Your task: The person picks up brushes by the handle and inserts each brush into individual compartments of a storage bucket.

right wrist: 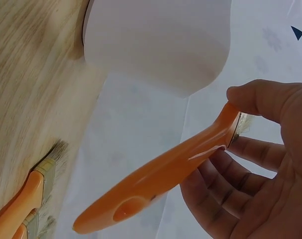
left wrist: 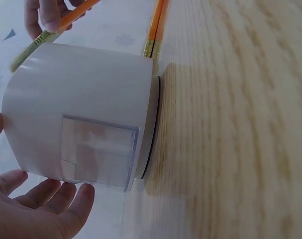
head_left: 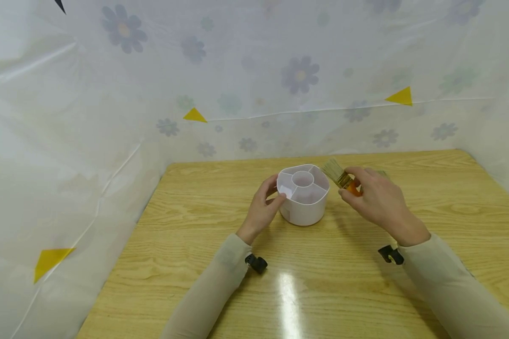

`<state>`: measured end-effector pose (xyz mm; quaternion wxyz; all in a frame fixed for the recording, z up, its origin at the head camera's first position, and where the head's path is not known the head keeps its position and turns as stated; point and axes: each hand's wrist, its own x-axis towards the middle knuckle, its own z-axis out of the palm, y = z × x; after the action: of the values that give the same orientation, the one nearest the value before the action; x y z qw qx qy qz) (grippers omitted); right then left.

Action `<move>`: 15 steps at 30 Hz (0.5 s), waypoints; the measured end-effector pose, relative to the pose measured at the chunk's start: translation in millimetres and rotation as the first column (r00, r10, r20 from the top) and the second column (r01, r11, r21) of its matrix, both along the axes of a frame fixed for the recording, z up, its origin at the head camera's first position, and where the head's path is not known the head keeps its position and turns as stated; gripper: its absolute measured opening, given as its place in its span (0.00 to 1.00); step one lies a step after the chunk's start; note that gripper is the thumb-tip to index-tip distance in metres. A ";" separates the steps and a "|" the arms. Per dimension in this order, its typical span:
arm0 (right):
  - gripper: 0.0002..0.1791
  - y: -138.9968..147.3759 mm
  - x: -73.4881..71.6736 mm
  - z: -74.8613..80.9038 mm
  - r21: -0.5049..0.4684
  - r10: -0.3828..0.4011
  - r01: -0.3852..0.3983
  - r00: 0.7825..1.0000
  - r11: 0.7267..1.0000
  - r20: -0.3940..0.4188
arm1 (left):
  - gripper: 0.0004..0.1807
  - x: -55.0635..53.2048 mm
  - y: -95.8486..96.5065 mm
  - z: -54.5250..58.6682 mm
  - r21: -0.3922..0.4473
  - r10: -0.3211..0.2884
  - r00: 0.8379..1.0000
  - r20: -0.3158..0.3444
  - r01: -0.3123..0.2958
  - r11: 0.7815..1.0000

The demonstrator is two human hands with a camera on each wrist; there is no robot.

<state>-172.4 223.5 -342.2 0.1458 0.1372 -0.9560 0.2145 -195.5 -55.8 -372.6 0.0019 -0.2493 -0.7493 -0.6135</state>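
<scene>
Left hand (head_left: pixel 263 207) partly open, thumb and fingers curved round left side of white compartment organizer (head_left: pixel 304 214), upright on wooden surface (head_left: pixel 195 263). Right hand (head_left: pixel 379 195) pinches orange-handled paintbrush (right wrist: pixel 160 168) near bristle end, raised beside organizer, bristles toward its rim. Two other brushes (right wrist: pixel 31 191) on surface, right of organizer.

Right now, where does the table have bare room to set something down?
The table is bare between the left hand and the left edge, and between the sleeves, in front of the white box. It is crowded right of the box: the right hand holds a brush there, and two more brushes lie nearby.
</scene>
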 end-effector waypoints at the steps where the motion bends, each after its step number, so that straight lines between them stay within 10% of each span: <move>1: 0.27 -0.4 0.2 -0.4 -0.002 0.002 -0.002 1.000 1.000 -0.008 | 0.29 0.0 0.0 0.1 -0.001 0.001 1.000 0.001 -0.001 1.000; 15: 0.25 -4.4 0.2 -1.2 -0.030 0.032 -0.035 0.993 0.999 -0.113 | 0.29 0.3 0.2 0.4 -0.011 0.010 1.000 0.013 -0.010 1.000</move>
<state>-172.2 219.1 -343.4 0.1978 0.1626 -0.9403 0.2241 -195.2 -55.6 -372.2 -0.0013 -0.2418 -0.7538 -0.6110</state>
